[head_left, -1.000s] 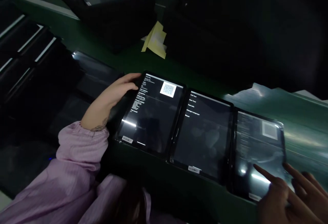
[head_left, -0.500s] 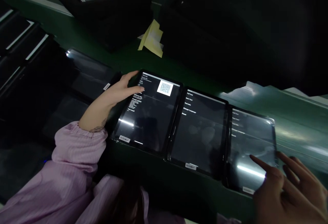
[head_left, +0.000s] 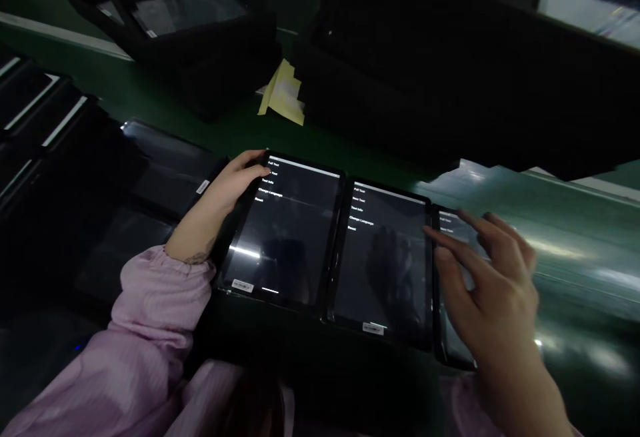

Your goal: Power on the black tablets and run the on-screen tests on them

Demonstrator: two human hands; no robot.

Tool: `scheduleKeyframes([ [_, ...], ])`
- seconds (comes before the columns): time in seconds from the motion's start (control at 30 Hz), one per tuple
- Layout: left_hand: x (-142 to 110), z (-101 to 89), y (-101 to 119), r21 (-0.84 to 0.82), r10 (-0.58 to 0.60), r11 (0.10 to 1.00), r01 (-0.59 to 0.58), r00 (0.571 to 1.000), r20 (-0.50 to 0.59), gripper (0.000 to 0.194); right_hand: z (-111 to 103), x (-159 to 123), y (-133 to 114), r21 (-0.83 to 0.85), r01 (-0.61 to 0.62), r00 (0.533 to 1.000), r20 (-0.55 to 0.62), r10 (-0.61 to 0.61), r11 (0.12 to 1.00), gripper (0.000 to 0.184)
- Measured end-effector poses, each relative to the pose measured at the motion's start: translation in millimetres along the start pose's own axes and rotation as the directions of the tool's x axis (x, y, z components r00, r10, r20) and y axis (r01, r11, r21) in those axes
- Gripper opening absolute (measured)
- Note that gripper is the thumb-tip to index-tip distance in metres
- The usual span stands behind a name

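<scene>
Three black-framed tablets [head_left: 330, 250] lie flat on the green counter [head_left: 210, 120], edge to edge in a row, right in front of the wearer. The left tablet [head_left: 285, 244] and the middle tablet [head_left: 383, 270] are lit, each showing the same short list of white words on a dark screen: Full Test, Item Test, Test Info, Change Language, Reset. Each has a small barcode sticker [head_left: 243, 285] on its lower border, and ceiling light glints off the glass. The right tablet [head_left: 453, 234] is mostly hidden behind a hand, with only a sliver of its screen and a few white words showing.

The left hand [head_left: 233, 184] is clasped on the left tablet's upper left corner, fingers curled over the edge. A pink sleeve [head_left: 160, 297] with a gathered cuff runs from it toward 7 o'clock. The right hand [head_left: 493, 284] is open with its fingers spread, hovering over the gap between the middle and right tablets; I can't tell whether its fingertips [head_left: 433, 232] touch the glass.

Toward 10 o'clock sit black trays [head_left: 175, 14], and a folded yellow paper [head_left: 283, 94] lies on the counter at 12 o'clock.
</scene>
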State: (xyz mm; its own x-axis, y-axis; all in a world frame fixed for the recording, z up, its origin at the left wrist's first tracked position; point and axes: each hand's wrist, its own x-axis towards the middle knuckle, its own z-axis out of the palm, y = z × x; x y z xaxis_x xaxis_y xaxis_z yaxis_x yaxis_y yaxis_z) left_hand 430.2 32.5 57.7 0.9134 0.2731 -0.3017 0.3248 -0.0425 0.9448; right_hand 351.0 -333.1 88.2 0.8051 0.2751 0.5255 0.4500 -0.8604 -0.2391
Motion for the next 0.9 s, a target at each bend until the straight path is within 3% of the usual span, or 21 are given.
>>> scheduleKeyframes([
  [0.13,4.2,1.7,-1.5,0.019,-0.02,1.0,0.021,0.999,-0.04,0.05,24.6,18.7,-4.2,0.032,0.037,0.995,0.09,-0.039,0.999,0.034],
  [0.3,6.4,1.8,0.4,-0.094,-0.009,0.996,0.003,0.998,-0.065,0.032,49.7,26.3,0.7,0.024,0.031,0.979,0.2,-0.035,0.999,0.039],
  [0.37,6.0,1.8,2.7,-0.111,0.001,0.994,-0.009,0.997,-0.073,0.028,45.7,26.9,5.8,0.019,0.02,0.981,0.193,-0.023,1.0,0.039],
  [0.47,5.0,1.8,6.8,-0.111,-0.001,0.994,-0.008,0.997,-0.077,0.03,27.0,21.7,22.9,-0.014,-0.082,0.995,0.06,0.083,0.997,0.038],
  [0.6,4.0,1.9,10.6,-0.05,0.004,0.999,-0.008,0.996,-0.092,0.035,8.9,-0.1,59.2,-0.085,-0.307,0.948,-0.115,0.297,0.948,0.053],
  [0.73,3.7,2.9,13.0,-0.043,-0.013,0.999,0.01,0.996,-0.092,0.041,15.6,-20.6,81.5,-0.095,-0.365,0.93,-0.074,0.359,0.926,0.059],
  [0.9,7.2,-3.8,14.9,0.094,0.01,0.996,-0.002,0.996,-0.087,0.045,16.8,-20.9,71.7,-0.117,-0.376,0.926,-0.042,0.374,0.919,0.058],
])
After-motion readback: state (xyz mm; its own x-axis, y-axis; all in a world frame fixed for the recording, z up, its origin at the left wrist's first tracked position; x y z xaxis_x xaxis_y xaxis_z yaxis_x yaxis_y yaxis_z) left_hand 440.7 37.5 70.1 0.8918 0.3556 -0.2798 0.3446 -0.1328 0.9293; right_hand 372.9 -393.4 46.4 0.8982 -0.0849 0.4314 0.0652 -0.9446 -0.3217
